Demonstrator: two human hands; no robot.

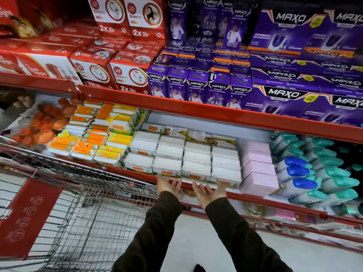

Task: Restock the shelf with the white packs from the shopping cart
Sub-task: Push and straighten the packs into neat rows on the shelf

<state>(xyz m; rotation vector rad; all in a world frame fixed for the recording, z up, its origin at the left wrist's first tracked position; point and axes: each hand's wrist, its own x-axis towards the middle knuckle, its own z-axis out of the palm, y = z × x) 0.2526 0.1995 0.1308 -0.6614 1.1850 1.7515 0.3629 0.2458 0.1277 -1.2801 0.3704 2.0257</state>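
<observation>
Several white packs (186, 160) stand in tight rows on the middle shelf (196, 110), their fronts flush with the shelf's red front edge (255, 199). My left hand (169, 184) is open, palm up, just below the front row's left packs. Close beside it, my right hand (209, 191) is open too, fingers spread under the front right packs. Neither hand holds anything. The wire shopping cart (82, 213) stands at the lower left, and no white packs show in its basket.
Orange and yellow packs (92, 142) lie left of the white ones, pink boxes (259, 169) and blue and teal capped bottles (314, 173) to the right. Red boxes (94, 71) and purple MAXO boxes (284, 79) fill the shelf above. White floor (196, 242) lies below.
</observation>
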